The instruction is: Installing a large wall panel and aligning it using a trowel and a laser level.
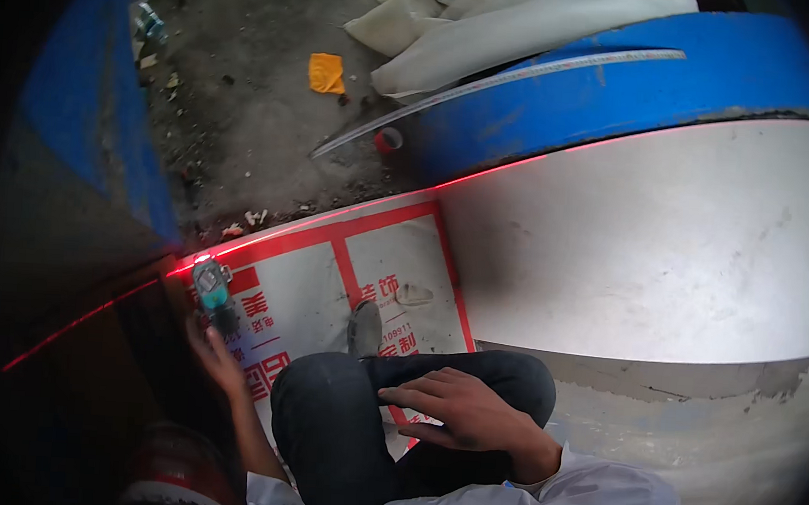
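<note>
A small teal-and-grey laser level (211,282) stands at the left end of the white-and-red printed sheet (305,288). It throws a bright red line along the sheet's far edge and on across to the right. My left hand (217,357) is beside the near side of the level, its fingers stretched out and nothing seen in them. Whether the fingertips touch the level I cannot tell. Over my bent legs hangs my right hand (469,409), fingers apart and holding nothing. One dark shoe (365,329) rests on the sheet.
To the right is a large white panel (665,241), with a blue board (637,77) behind it. A long ruler (517,74) leans across that board near a red roll (388,140). An orange cloth (326,73) and pale sacks (519,37) lie farther off. Another blue panel (84,113) stands left.
</note>
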### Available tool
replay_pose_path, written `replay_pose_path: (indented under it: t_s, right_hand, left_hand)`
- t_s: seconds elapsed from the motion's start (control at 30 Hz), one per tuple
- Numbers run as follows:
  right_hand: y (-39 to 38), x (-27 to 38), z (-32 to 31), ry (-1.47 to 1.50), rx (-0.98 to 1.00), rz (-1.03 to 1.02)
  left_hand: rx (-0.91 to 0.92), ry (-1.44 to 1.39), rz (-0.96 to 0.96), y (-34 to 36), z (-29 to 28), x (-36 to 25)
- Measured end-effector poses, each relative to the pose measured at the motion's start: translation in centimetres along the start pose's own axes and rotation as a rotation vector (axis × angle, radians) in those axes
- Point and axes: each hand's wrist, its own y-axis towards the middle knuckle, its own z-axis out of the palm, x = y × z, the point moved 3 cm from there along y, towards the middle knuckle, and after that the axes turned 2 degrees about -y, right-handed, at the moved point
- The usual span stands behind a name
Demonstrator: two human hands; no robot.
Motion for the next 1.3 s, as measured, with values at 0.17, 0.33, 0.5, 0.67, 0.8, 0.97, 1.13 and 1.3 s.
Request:
replay_pose_path:
  t_s: [0.17,0.33,0.5,0.67,0.8,0.97,1.13,1.3]
  right_hand:
    - [-0.9,-0.2,0.1,0.01,0.025,0.017]
    - [-0.9,-0.9,1.3,0.059,0.033,0.005]
    - [-1.2,-0.9,1.0,0.126,-0.016,-0.053]
    - [-1.9,-1.8,0.8,0.123,0.011,0.019]
    - [-1.7,-1.5,1.5,0.114,-0.042,-0.05]
    - [-1.1,-1.9,2.2,0.105,-0.012,-0.075]
    - [-1.4,-0.8,-0.7,0.031,-0.053,-0.038]
    - [-0.4,-0.8,0.0,0.029,-0.018,-0.026]
  left_hand:
    - [0.105,0.166,0.143,-0.2,0.0,2.0]
    - [0.136,0.113,0.159,-0.2,-0.2,4.2]
    - [0.079,0.434,0.242,0.4,-0.7,5.2]
    - [0.088,0.183,0.291,-0.9,4.0,1.4]
    - [0.125,0.092,0.339,1.7,2.5,4.4]
    - [0.221,-0.234,-0.444,-1.2,3.1,-3.2]
    - [0.125,0.298,0.078,0.2,3.9,0.3]
    - [0.085,0.26,-0.009,-0.5,3.0,1.1]
